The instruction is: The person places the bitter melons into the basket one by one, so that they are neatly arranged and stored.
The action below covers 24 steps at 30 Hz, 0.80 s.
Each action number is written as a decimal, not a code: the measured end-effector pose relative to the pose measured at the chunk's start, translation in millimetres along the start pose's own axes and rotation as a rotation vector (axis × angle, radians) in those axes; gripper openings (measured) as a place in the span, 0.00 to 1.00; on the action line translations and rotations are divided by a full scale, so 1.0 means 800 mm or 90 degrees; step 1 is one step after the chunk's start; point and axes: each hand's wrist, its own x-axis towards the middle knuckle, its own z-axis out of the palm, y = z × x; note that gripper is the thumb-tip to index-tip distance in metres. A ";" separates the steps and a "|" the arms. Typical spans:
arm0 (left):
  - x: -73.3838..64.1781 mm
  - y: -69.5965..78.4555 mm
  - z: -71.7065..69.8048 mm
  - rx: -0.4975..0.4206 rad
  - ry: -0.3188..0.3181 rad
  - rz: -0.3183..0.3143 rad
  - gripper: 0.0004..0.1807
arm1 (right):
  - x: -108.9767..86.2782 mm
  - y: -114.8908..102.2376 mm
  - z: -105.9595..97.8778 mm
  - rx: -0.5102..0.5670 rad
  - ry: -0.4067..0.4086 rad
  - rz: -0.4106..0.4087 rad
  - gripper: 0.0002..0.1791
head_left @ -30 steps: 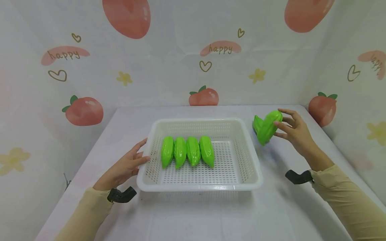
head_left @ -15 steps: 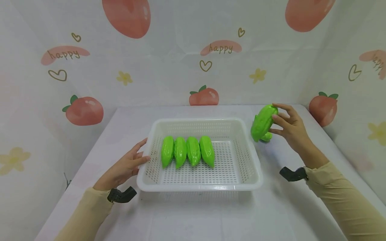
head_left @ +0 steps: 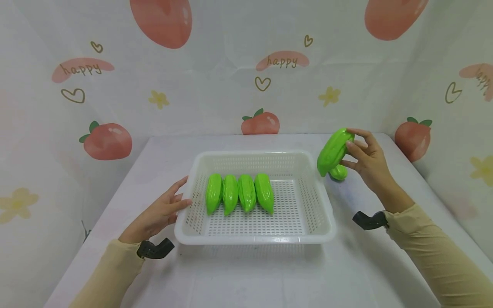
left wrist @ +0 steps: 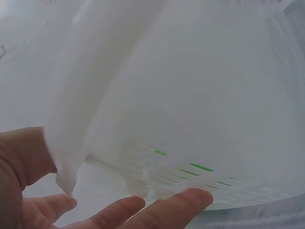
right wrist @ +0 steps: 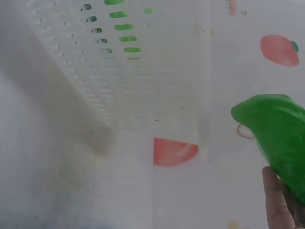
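Note:
My right hand [head_left: 370, 164] pinches a glossy green ridged gourd [head_left: 333, 152], like a bitter melon, between thumb and fingers. It hangs tilted, tip down, by the right rim of the white plastic basket [head_left: 254, 239]. A second green gourd [head_left: 338, 172] lies on the table behind it, partly hidden. Inside the basket, several matching gourds [head_left: 246, 193] stand side by side, left of its middle. My left hand [head_left: 159, 212] grips the basket's left rim; in the left wrist view its fingers [left wrist: 171, 207] extend beneath the rim. In the right wrist view the held gourd [right wrist: 276, 129] tapers leftward.
The white-covered table [head_left: 246, 278] reaches back to a wall cloth [head_left: 215, 85] printed with peaches, hearts and flowers. Slotted holes cover the basket's floor, and its right half shows bare. Black wrist cameras sit on both sleeves [head_left: 423, 239].
My right hand has raised its gourd and brought it left toward the basket's right rim, baring more of the gourd's lower end behind it. The left hand and basket have stayed put.

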 end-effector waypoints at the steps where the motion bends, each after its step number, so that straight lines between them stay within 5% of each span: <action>1: 0.000 0.000 0.000 0.000 0.001 0.001 0.45 | 0.001 -0.001 0.001 0.005 0.007 0.006 0.22; 10: 0.000 0.000 0.000 0.001 -0.002 0.010 0.43 | 0.008 -0.002 0.012 0.043 0.015 0.001 0.33; 24: 0.000 0.000 0.001 0.003 0.002 0.004 0.44 | 0.018 0.010 0.033 0.028 -0.028 0.008 0.34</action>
